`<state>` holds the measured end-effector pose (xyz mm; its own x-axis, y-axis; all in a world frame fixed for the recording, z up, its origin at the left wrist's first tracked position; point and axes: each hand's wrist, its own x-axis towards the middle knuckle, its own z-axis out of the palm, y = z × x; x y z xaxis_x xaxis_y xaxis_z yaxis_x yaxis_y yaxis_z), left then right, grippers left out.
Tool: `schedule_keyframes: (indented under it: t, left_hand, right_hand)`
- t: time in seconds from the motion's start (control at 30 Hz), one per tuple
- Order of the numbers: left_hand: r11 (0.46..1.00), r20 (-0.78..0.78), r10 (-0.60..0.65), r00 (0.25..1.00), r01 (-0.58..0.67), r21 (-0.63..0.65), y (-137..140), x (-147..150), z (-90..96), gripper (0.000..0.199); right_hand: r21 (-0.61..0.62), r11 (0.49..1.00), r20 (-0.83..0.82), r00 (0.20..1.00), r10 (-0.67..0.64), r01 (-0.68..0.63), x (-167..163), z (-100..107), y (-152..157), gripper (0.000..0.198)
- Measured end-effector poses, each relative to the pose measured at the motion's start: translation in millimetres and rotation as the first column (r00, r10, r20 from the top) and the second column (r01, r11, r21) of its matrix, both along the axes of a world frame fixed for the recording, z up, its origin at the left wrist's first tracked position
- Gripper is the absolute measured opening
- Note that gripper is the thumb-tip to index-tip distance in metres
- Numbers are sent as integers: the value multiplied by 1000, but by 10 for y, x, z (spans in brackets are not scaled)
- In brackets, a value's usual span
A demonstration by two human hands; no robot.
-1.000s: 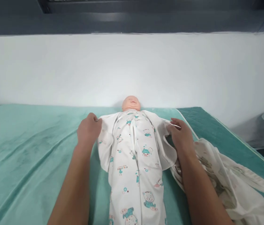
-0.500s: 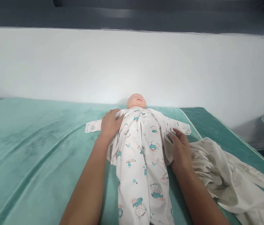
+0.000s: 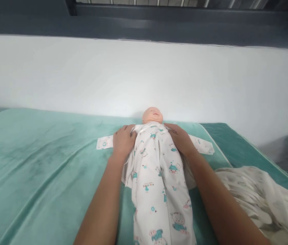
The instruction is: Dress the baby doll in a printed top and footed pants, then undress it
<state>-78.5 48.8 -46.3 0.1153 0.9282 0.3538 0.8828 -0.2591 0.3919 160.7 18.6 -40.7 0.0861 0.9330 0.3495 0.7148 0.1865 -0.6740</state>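
Observation:
A baby doll (image 3: 153,116) lies face up, its head toward the wall. White baby clothes (image 3: 156,177) printed with teal houses and animals lie over its body, the sleeves spread to both sides. My left hand (image 3: 124,141) rests on the left sleeve by the shoulder, thumb apart from the fingers. On the opposite shoulder lies my right hand (image 3: 181,139), its fingers stretched along the cloth and their tips partly hidden. Beyond each hand the end of a sleeve sticks out flat.
A teal plush blanket (image 3: 46,170) with folds spreads under the doll. A heap of white cloth (image 3: 258,194) lies at the right, beside my right forearm. Behind stands a white wall (image 3: 144,78), with a dark metal frame (image 3: 144,25) above it.
My right hand has let go of the cloth at the doll's side and moved up onto the shoulder. My left hand stays on its sleeve. The view has tilted up slightly.

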Motion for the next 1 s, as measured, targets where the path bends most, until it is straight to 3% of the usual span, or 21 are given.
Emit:
schedule_keyframes:
  t: [0.1,0.23,0.33,0.43,0.5,0.6,0.7,0.8,0.93,1.0]
  left_hand:
    - [998,-14,63,998,-64,-30,18,-5,5,34]
    - [986,-54,136,989,-140,-85,54,-50,19,33]
    - [943,-57,288,956,-293,-156,86,-171,17,34]
    - [906,27,396,918,-386,-174,113,-268,-3,35]
    - [950,116,312,943,-306,-68,116,-254,-16,34]
    - [995,175,30,984,-45,85,95,-140,-22,31]
    - [992,146,-116,983,107,62,61,-42,-7,30]
    - [997,91,-81,993,80,25,41,-20,10,33]
    - [1000,-10,-7,1000,7,-15,51,-63,10,36]
    - [996,-1,82,997,-82,-35,67,-102,0,36]
  right_hand:
    - [-134,990,72,997,-29,39,119,-65,222,48]
    - [-248,950,268,956,-119,188,365,-152,384,47]
    - [-286,907,348,915,-202,309,523,-190,422,43]
    - [-224,927,368,907,-205,301,520,-143,379,41]
    - [-97,966,359,914,-190,239,377,-23,308,41]
    - [3,996,257,962,-91,94,-17,254,181,39]
    - [-148,977,223,958,181,-151,-470,500,128,37]
    - [-252,934,363,869,335,-255,-812,621,209,37]
    - [-399,891,567,705,425,-216,-1004,656,387,36]
    - [-428,886,606,670,429,-180,-1001,653,427,39]
